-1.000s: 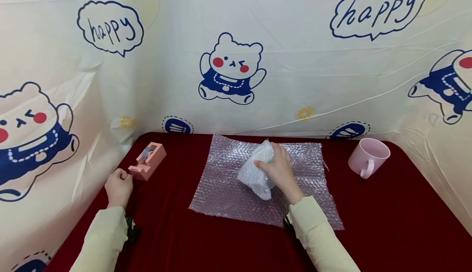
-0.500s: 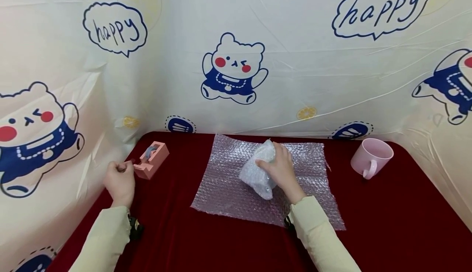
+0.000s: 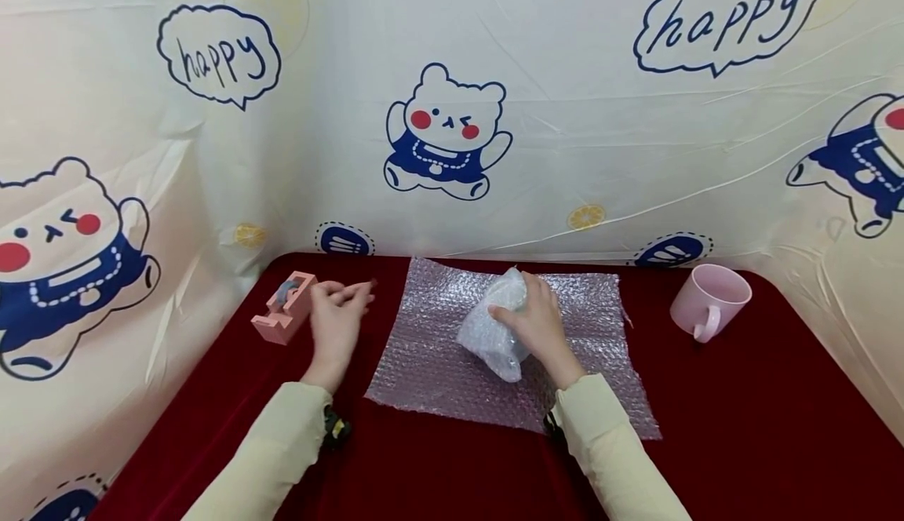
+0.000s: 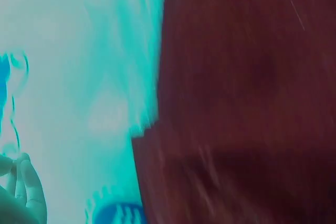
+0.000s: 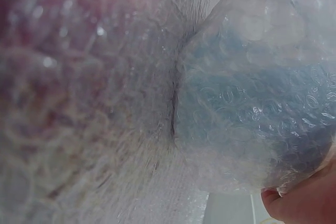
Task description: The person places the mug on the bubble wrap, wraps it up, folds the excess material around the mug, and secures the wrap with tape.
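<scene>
A bundle wrapped in bubble wrap (image 3: 487, 329), bluish where its contents show through in the right wrist view, stands tilted on a flat bubble wrap sheet (image 3: 424, 372). My right hand (image 3: 540, 329) grips the bundle from the right, thumb on the near side and fingers over the top. Just right of the pink tape dispenser (image 3: 286, 313), my left hand (image 3: 337, 325) is raised with thumb and fingertips pinched together on a thin piece of tape, which barely shows. In the left wrist view only its fingers (image 4: 31, 187) appear, at the lower left corner.
A pink mug (image 3: 708, 301) stands at the right of the dark red tablecloth (image 3: 424, 466), handle toward me. A roll of tape (image 3: 287, 292) sits in the dispenser. Behind the table hangs a printed curtain (image 3: 565, 152).
My left hand has left the front end of the tape dispenser and moved right, past it toward the bubble wrap sheet. My right hand and the wrapped bundle have stayed in place.
</scene>
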{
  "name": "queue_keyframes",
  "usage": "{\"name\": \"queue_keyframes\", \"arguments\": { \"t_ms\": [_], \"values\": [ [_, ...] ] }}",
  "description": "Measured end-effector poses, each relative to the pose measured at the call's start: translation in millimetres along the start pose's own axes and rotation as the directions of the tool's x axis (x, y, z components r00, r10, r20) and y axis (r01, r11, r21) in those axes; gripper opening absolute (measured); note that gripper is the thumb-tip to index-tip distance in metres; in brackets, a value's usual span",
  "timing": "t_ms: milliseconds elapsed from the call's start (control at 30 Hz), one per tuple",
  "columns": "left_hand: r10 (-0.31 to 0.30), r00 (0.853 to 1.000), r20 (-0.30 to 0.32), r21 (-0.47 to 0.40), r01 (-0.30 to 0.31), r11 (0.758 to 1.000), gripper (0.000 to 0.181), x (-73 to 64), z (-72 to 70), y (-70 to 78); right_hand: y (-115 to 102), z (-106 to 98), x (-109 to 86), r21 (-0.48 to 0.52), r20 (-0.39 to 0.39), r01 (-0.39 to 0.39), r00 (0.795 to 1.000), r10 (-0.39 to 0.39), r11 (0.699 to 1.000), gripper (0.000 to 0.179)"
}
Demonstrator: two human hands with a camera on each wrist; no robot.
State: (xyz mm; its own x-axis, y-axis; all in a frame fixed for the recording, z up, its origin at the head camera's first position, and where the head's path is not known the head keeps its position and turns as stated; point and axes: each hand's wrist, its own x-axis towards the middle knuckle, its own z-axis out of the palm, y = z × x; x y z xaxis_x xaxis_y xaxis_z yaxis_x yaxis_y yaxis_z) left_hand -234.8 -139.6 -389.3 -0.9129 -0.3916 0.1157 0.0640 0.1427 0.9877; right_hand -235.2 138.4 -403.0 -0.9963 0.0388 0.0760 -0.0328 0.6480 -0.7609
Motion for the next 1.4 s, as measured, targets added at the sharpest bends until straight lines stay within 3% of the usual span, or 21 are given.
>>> {"name": "queue_keyframes", "arguments": {
  "t_ms": [100,200,367,533,800,933,1133,1400],
  "values": [
    [-0.012,0.993,0.114,-0.037,0.016,0.999,0.029,-15.0,25.8,6.8,0,0,-0.1,0.000,0.008,-0.003,1.000,0.003,1.000,0.089],
    [0.011,0.977,0.211,-0.076,0.005,0.997,0.030,-28.7,48.7,12.8,0,-1,-0.2,0.010,0.017,-0.006,1.000,0.005,1.000,0.090],
    [0.046,0.949,0.311,-0.127,-0.006,0.992,0.029,-44.4,78.2,20.6,0,-2,0.2,0.015,0.015,0.003,1.000,-0.003,1.000,0.089],
    [0.070,0.919,0.388,-0.132,-0.020,0.991,0.024,-51.1,96.8,23.4,0,-2,1.5,0.008,0.008,0.012,1.000,-0.012,1.000,0.089],
    [0.077,0.847,0.527,-0.104,-0.025,0.994,0.016,-55.1,106.2,27.5,-1,-3,2.7,-0.002,0.029,0.008,1.000,-0.008,1.000,0.089],
    [0.087,0.824,0.560,-0.081,-0.050,0.995,0.017,-53.1,107.5,26.8,-1,-3,2.8,-0.003,0.040,0.005,0.999,-0.004,1.000,0.088],
    [0.159,0.786,0.597,-0.065,-0.151,0.986,0.020,-47.2,108.5,28.1,0,-3,3.5,-0.010,0.037,0.015,0.999,-0.015,1.000,0.087],
    [0.140,0.704,0.696,-0.019,-0.177,0.984,0.031,-32.6,111.8,33.0,-1,-4,3.2,-0.016,0.033,0.025,0.999,-0.024,1.000,0.088]
  ]
}}
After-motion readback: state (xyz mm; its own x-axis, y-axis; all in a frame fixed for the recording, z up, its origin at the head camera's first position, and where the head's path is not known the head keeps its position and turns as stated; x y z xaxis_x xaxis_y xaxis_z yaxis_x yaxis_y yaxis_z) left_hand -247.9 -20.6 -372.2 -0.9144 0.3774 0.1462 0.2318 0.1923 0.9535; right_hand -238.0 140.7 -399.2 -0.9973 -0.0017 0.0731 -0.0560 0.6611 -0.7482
